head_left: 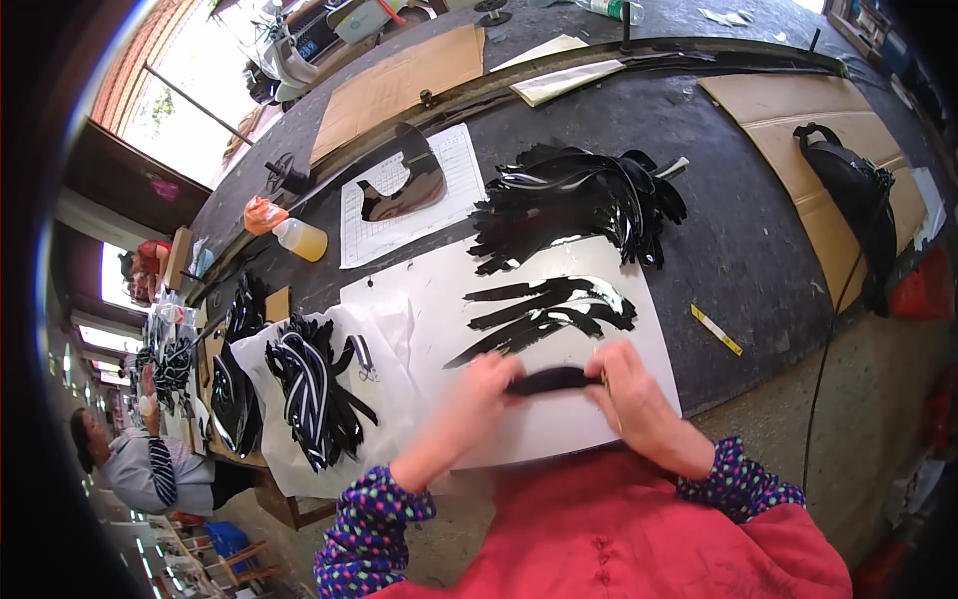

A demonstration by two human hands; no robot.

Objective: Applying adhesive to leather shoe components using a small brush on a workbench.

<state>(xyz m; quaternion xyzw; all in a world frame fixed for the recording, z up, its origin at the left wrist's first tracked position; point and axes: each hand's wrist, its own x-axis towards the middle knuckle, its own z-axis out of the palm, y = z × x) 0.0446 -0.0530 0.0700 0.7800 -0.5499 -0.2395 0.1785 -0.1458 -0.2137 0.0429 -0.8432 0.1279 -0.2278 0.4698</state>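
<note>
A short black strip (552, 380) is stretched between my two hands, low over the near part of a white board (559, 439). My left hand (477, 399) is closed on the strip's left end and is slightly smeared by motion. The other end is pinched by the fingers of my right hand (636, 397). Just beyond them, several black strips (544, 311) with white glossy patches lie fanned out on the board. Farther back rests a thick heap of black strips (569, 205).
To the left, black-and-white strips (314, 384) and small scissors (367, 371) lie on white paper. A bottle of yellow liquid (301, 240) stands behind. A yellow cutter knife (717, 329) is at right, near cardboard (788, 130) bearing a black item. A person (150, 469) is at far left.
</note>
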